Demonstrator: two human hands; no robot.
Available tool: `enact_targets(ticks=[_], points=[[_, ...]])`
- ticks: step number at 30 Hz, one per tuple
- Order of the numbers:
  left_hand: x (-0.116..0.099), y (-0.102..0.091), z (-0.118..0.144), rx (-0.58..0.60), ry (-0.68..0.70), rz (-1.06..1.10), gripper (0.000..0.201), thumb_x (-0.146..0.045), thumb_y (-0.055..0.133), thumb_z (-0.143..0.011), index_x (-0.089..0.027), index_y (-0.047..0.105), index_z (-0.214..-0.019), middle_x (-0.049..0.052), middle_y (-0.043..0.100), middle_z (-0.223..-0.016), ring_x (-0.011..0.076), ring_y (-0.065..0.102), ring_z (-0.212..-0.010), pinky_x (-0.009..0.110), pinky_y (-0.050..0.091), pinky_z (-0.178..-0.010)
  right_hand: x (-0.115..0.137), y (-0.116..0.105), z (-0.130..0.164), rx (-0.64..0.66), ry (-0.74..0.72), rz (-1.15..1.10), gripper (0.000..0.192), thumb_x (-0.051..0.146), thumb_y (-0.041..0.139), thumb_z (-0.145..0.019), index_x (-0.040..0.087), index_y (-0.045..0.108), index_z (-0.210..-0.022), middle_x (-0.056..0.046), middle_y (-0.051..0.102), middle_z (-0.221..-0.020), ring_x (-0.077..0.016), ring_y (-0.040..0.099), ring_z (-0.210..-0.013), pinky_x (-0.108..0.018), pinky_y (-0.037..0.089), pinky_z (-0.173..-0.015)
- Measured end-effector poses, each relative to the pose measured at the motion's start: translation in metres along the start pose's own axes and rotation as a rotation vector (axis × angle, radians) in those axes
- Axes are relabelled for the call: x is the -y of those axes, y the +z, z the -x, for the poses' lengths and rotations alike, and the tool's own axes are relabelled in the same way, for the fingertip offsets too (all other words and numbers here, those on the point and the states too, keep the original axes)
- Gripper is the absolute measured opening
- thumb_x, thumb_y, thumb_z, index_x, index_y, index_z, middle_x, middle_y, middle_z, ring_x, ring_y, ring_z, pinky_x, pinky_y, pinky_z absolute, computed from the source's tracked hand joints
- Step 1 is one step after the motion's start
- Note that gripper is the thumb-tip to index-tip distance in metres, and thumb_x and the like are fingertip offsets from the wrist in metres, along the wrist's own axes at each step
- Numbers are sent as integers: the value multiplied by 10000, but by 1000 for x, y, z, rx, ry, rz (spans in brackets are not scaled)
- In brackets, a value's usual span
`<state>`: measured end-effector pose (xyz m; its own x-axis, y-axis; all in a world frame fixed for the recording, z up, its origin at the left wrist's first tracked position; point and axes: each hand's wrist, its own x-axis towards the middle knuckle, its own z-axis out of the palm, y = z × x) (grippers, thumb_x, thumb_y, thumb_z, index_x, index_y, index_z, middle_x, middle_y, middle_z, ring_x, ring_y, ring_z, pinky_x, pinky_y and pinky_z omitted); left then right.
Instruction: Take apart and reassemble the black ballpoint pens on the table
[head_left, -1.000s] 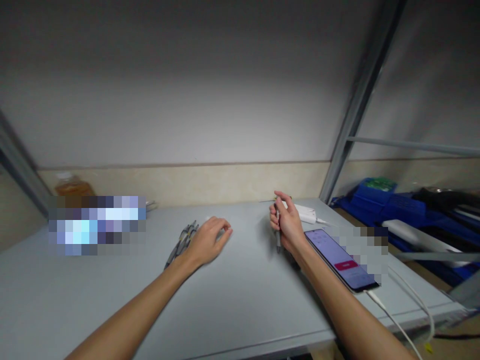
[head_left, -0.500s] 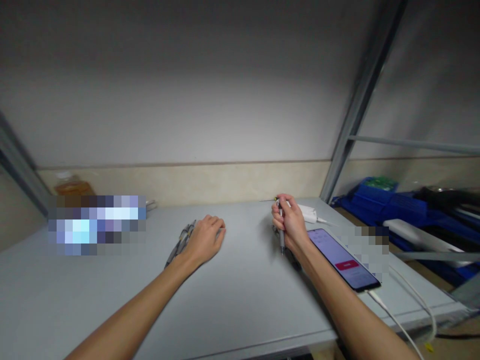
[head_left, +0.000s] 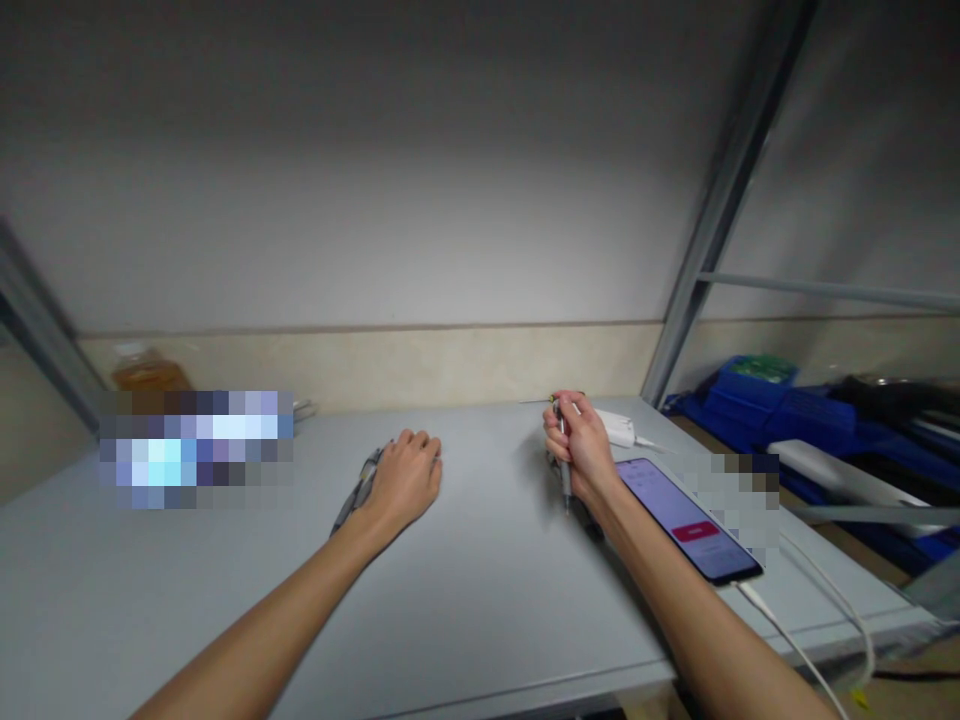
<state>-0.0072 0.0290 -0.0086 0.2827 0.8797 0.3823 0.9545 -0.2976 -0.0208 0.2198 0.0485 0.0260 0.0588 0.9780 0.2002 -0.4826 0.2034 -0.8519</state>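
My right hand [head_left: 579, 446] is closed around a grey pen [head_left: 564, 478], held upright with its tip pointing down just above the grey table [head_left: 480, 590]. My left hand [head_left: 405, 478] lies palm down on a small bunch of grey pens [head_left: 354, 498] lying flat on the table; its fingers curl over them and hide most of the bunch. Whether the fingers grip the pens is not clear. The two hands are about a hand's width apart.
A phone [head_left: 687, 518] with a lit screen lies by my right forearm, with a white cable [head_left: 795, 640] running off the front edge. A white charger [head_left: 619, 428] sits behind my right hand. A bottle [head_left: 147, 372] stands far left. Blue bins [head_left: 780, 410] lie beyond the metal post [head_left: 720, 210].
My left hand has slid left and back over the bunch of pens, its fingers curling in. My right hand closed tighter round its pen and shifted slightly right.
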Motion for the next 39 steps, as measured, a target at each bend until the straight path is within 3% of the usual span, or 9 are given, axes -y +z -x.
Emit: enact_targets(ticks=[4, 10, 15, 20, 25, 29, 32, 35, 39], points=[[0, -1, 0, 25, -36, -34, 223, -215, 408, -837, -156, 614, -899, 142, 616, -938, 277, 512, -932, 384, 412, -735, 1, 0, 1, -1, -18, 6, 387, 412, 652, -692, 271, 433, -979, 84, 482, -545, -20, 206, -346, -134, 94, -337], [-3, -3, 0, 119, -89, -111, 246, -225, 383, -850, -149, 593, -953, 122, 606, -975, 268, 530, -941, 386, 420, -768, 0, -1, 0, -8, -21, -17, 322, 407, 663, -689, 227, 460, -863, 84, 480, -511, -12, 210, -334, -126, 93, -326], [-3, -2, 1, 126, -84, -125, 238, -206, 380, -846, -148, 584, -954, 117, 600, -972, 266, 543, -941, 385, 421, -772, -1, -1, -1, 13, -47, -17, 396, 386, 647, -721, 271, 450, -1046, 80, 524, -538, -17, 218, -327, -121, 113, -322], [-2, -1, 0, 142, -100, -116, 231, -211, 386, -851, -151, 579, -963, 118, 595, -983, 257, 546, -954, 378, 413, -791, 0, 0, 1, 15, -15, 3, 295, 396, 646, -715, 223, 438, -832, 76, 505, -514, -13, 228, -327, -116, 99, -310], [-2, -1, 0, 151, -116, -115, 238, -202, 381, -851, -146, 571, -981, 124, 600, -988, 259, 550, -948, 383, 417, -788, 0, 1, 2, 12, -27, 3, 306, 370, 635, -718, 236, 458, -928, 65, 540, -543, -25, 256, -333, -113, 127, -301], [-2, -2, 0, 143, -102, -123, 243, -200, 372, -856, -142, 575, -978, 128, 609, -982, 270, 551, -948, 389, 419, -780, -1, 0, 1, -12, -14, 33, 265, 379, 626, -714, 218, 454, -836, 73, 509, -504, -22, 234, -320, -117, 115, -291], [-3, -4, 1, 149, -97, -113, 244, -201, 375, -855, -141, 576, -980, 130, 619, -977, 277, 548, -958, 397, 418, -783, -1, 1, 1, -5, -31, 51, 286, 392, 622, -714, 217, 474, -884, 59, 542, -562, -23, 254, -329, -123, 131, -291], [-4, -5, 0, 164, -108, -113, 248, -204, 379, -854, -142, 575, -994, 134, 626, -984, 277, 545, -970, 397, 415, -791, -4, 2, 3, 26, -38, 128, 338, 423, 602, -727, 221, 499, -978, 41, 561, -643, -37, 327, -367, -134, 191, -302], [-5, -7, 0, 168, -114, -132, 253, -193, 379, -848, -140, 571, -1004, 137, 629, -992, 279, 546, -980, 396, 416, -791, -15, 1, 3, 84, -34, 418, 324, 452, 530, -766, 174, 567, -929, 28, 515, -667, -54, 381, -394, -171, 262, -314]])
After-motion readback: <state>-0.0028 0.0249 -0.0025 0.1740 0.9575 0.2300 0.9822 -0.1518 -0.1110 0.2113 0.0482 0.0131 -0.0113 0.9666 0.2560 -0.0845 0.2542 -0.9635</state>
